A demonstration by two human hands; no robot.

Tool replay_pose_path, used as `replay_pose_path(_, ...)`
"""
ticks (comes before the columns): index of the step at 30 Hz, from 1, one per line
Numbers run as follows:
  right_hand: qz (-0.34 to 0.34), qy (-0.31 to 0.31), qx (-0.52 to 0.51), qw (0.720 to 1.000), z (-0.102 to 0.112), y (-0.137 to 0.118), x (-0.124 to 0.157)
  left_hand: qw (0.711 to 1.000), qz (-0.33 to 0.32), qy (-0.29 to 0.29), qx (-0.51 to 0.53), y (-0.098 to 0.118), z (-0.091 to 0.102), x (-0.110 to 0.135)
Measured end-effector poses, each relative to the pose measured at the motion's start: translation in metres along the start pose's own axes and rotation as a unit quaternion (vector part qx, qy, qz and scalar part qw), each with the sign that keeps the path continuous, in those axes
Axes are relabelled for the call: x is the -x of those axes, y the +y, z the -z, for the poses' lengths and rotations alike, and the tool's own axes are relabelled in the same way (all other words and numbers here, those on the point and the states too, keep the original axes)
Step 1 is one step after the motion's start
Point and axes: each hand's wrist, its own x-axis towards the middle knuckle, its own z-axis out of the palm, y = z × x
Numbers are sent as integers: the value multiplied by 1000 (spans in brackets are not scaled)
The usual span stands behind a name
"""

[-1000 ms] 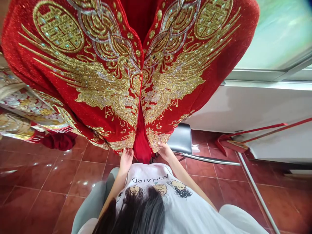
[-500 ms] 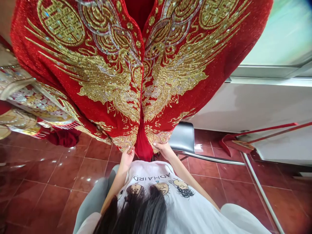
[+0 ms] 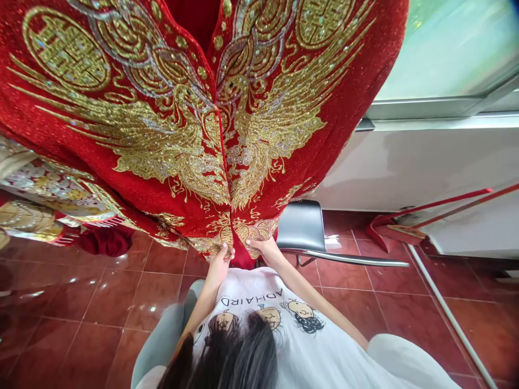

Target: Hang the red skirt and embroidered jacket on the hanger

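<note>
A red jacket (image 3: 284, 162) with gold phoenix embroidery, beads and round gold emblems hangs in front of me, filling the upper view. My left hand (image 3: 221, 261) pinches the lower front corner of its left-side panel, thumb on top of the cloth. My right hand (image 3: 264, 246) grips the hem corner of the other panel, fingers mostly hidden behind the cloth. The two front edges meet along the middle and part just above my hands, where plain red fabric (image 3: 241, 254) shows behind.
A black-seated chair (image 3: 302, 224) with a metal frame stands behind the jacket to the right. Farther right, a red dustpan (image 3: 379, 232) and a broom (image 3: 405, 237) lean by the white wall (image 3: 405, 162). Other embroidered garments (image 3: 52, 183) hang at left above the red tiled floor (image 3: 97, 292).
My hands have come closer together, drawing the front panels nearer so the gap at the hem has narrowed. The jacket's upper part has shifted left in view.
</note>
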Motion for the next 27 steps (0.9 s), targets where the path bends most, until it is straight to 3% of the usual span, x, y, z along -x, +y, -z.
replay_pose_path(9,-23,34,-51,998,-11,-3,6,999,-3,31,-35,-4,-13,0)
replay_pose_path(16,-63,-1,-82,995,-13,-6,6,997,17,68,-21,-7,-21,0)
replay_pose_path(27,-84,-12,-67,994,-14,-3,3,997,9,74,-6,-10,-21,-4)
